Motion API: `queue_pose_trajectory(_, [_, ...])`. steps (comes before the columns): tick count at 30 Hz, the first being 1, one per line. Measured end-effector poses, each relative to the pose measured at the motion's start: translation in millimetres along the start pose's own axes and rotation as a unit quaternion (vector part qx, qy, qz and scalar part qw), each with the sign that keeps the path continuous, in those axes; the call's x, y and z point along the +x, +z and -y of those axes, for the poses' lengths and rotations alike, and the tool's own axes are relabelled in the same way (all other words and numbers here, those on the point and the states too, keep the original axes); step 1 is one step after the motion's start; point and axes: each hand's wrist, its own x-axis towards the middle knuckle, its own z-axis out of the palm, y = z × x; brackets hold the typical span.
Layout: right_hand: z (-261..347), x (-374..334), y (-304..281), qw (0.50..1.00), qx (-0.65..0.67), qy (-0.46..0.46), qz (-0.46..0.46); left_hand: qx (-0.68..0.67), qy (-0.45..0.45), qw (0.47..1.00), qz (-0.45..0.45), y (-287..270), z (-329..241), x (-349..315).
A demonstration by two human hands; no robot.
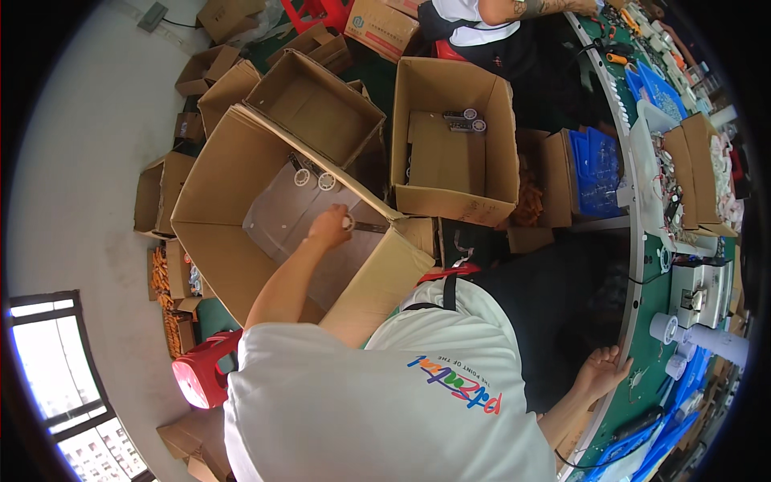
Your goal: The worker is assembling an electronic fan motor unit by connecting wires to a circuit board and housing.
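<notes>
My left hand [329, 227] reaches down into a large cardboard box [210, 183], its fingers closed on a device with a round white end [348, 223] and a long dark body. Two similar round-ended devices [302, 177] lie side by side against the box's far wall. The floor of the box is lined with a pale sheet [269, 213]. Off to the right, my right hand [602, 372] rests at the edge of a green-topped workbench [642, 341], its fingers apart and holding nothing.
Another cardboard box [455, 165] holds a few round-ended devices. Beyond the large box stands an open carton [317, 104]. Blue trays [596, 169], white cylinders [715, 341] and tools crowd the bench side. A red lamp-like object [205, 371] is at left. Another person [514, 40] sits ahead.
</notes>
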Motion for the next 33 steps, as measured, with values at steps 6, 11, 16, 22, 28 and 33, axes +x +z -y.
queue_pose_trajectory(6, [1, 7, -10, 0.997, 0.016, 0.019, 0.069, -0.075, -0.111, 0.991, -0.004, -169, 64, -51])
queue_pose_trajectory(11, [1, 5, -6, 0.999, 0.008, 0.0, 0.053, -0.02, -0.136, 0.981, -0.134, -333, -13, -102])
queue_pose_trajectory(16, [-7, -23, -2, 0.991, -0.129, -0.029, 0.017, -0.092, 0.164, 0.958, -0.217, -398, -190, -100])
queue_pose_trajectory(22, [4, -73, 64, 0.95, -0.241, -0.011, 0.198, -0.146, 0.529, 0.835, -0.045, -377, -379, -71])
queue_pose_trajectory(28, [43, -85, 101, 0.908, -0.279, -0.252, 0.182, -0.246, 0.608, 0.71, 0.256, -310, -520, -60])
queue_pose_trajectory(33, [61, -84, 84, 0.866, -0.332, -0.347, 0.138, -0.298, 0.573, 0.667, 0.372, -268, -566, -53])
